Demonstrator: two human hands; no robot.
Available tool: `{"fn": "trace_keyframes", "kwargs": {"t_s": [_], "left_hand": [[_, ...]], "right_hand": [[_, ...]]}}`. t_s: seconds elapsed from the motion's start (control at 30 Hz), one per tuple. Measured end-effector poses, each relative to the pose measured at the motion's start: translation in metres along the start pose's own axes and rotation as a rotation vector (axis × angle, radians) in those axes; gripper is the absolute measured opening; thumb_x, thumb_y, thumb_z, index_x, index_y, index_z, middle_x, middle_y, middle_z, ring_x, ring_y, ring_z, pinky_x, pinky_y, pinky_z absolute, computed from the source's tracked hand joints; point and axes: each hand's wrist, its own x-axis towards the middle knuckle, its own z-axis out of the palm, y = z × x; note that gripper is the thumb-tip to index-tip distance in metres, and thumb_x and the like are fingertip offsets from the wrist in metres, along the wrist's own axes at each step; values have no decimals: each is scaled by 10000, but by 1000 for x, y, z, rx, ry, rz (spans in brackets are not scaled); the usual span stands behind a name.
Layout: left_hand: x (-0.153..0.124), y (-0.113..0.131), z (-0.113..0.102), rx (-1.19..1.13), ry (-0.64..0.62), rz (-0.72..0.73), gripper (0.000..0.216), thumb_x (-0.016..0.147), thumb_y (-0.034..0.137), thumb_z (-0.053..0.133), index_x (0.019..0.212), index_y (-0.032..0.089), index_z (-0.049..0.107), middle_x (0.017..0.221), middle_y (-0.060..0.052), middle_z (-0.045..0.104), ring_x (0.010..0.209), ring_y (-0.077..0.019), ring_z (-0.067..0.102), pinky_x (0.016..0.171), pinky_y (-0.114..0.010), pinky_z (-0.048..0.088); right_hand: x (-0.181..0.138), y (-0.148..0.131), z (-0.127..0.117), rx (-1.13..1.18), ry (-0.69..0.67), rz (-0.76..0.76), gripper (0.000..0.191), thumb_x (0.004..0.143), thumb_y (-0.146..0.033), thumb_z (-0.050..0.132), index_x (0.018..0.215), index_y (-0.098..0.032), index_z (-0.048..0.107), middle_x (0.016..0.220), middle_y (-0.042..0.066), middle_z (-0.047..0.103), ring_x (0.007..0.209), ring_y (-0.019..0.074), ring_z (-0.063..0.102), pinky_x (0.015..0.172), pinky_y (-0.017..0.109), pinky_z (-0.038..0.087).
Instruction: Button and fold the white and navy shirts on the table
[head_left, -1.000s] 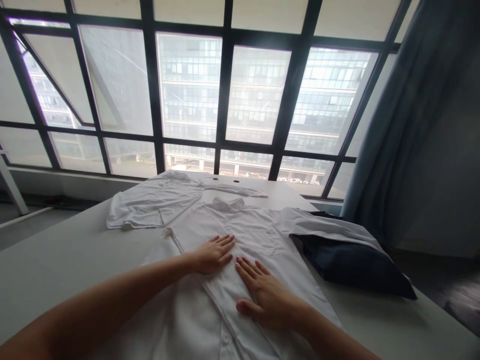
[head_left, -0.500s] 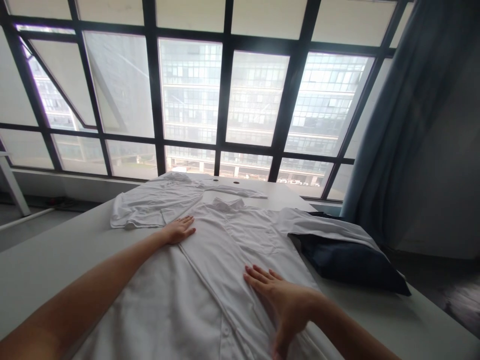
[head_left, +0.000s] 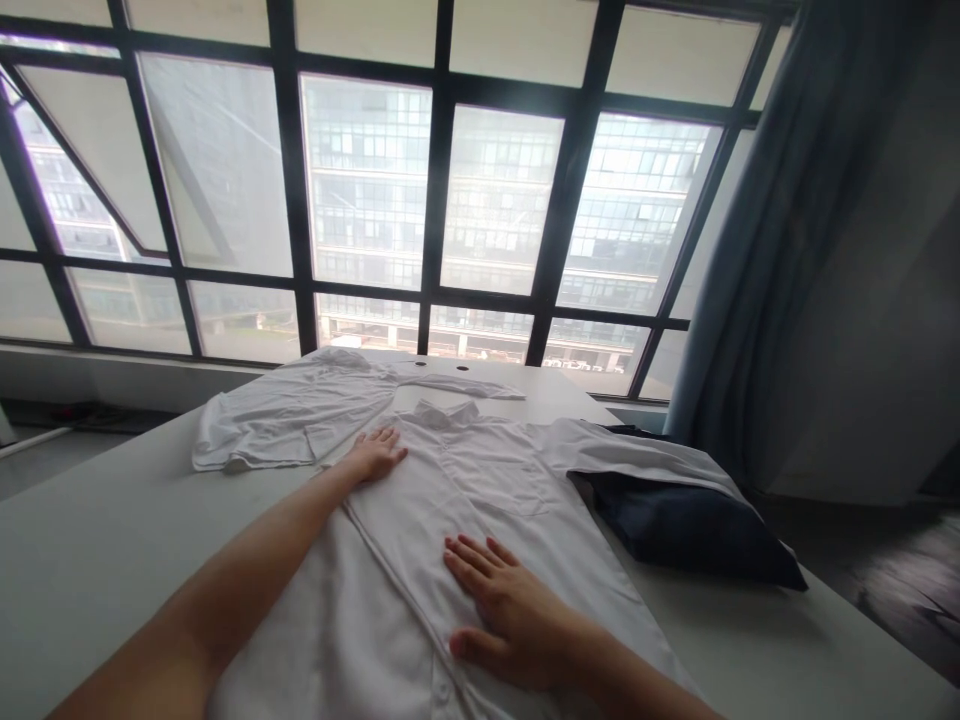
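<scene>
A white button-up shirt (head_left: pixel 390 560) lies spread front up on the white table (head_left: pixel 97 545), its collar toward the window. My left hand (head_left: pixel 377 453) rests flat near the shirt's left shoulder area, fingers outstretched. Lower down, close to the button placket, my right hand (head_left: pixel 510 610) lies palm down on the cloth with its fingers spread. The shirt's right sleeve drapes over a dark navy bundle (head_left: pixel 690 525). Beyond my left hand is a second white garment (head_left: pixel 289 410), loosely creased.
Large black-framed windows (head_left: pixel 495 200) rise behind the table, with one pane tilted out at the left. A grey-blue curtain (head_left: pixel 757 260) hangs at the right. Two dark round holes (head_left: pixel 463 368) mark the table's far end.
My right hand has slid left across the shirt front and flattened. My left hand has shifted slightly right and up on the cloth. The view has turned a little to the right.
</scene>
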Motion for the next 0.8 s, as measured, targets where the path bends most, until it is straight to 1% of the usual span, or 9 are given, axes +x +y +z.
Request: {"fn": "trace_keyframes", "kwargs": {"t_s": [0.13,0.23,0.33,0.47,0.53,0.6,0.67,0.73,0.8], "left_hand": [[1,-4,13,-48,5,-1,683,993,582,229,1561,212,306,1652,-124,165,1531,-286,126,1197,-549,132],[-1,-5,13,-53,23,-11,664,988,569,262,1548,218,332,1649,-110,192,1526,-262,162,1204,-514,141],[-5,-3,11,-71,57,-62,636,982,560,287,1522,239,381,1640,-88,242,1515,-247,207,1203,-484,172],[-7,-2,10,-93,96,-85,611,967,546,327,1491,251,432,1626,-79,284,1501,-256,253,1193,-480,213],[-7,-2,9,-100,96,-87,615,958,551,341,1488,254,436,1629,-78,276,1499,-261,256,1190,-491,220],[-7,-2,8,-107,88,-95,620,956,554,341,1490,252,433,1630,-79,270,1503,-257,247,1191,-498,215],[-8,-2,8,-111,90,-99,613,958,551,340,1482,250,444,1624,-85,286,1501,-254,253,1191,-498,215],[-8,-2,9,-104,115,-86,590,959,544,349,1458,256,476,1610,-88,321,1488,-260,284,1183,-493,231],[-9,-3,11,-91,144,-60,563,960,535,359,1431,264,504,1596,-86,356,1472,-263,319,1171,-481,254]], "right_hand": [[2,2,1,19,21,4,855,885,-618,564,1564,-160,320,1619,134,235,1507,287,207,1237,480,112],[3,2,0,16,20,16,858,879,-632,563,1555,-150,345,1616,140,250,1503,294,221,1236,484,122],[1,2,1,22,34,-1,840,880,-638,559,1549,-170,364,1610,140,279,1498,299,238,1233,491,144],[2,10,10,55,111,-30,782,872,-636,575,1493,-173,468,1569,161,379,1469,318,309,1215,502,210],[6,21,11,152,228,-12,793,850,-669,580,1451,-157,516,1536,186,425,1439,332,360,1179,501,294],[9,37,2,327,423,92,842,845,-707,550,1463,-139,483,1490,213,467,1372,339,452,1099,487,410],[8,58,-19,536,651,288,872,886,-708,476,1525,-126,360,1436,235,505,1250,332,571,980,459,507],[-1,79,-48,715,853,530,856,944,-680,375,1569,-112,230,1418,269,493,1127,313,653,860,414,554],[-17,98,-77,850,923,668,863,970,-661,320,1581,-75,148,1434,326,423,993,270,709,770,363,557]]}}
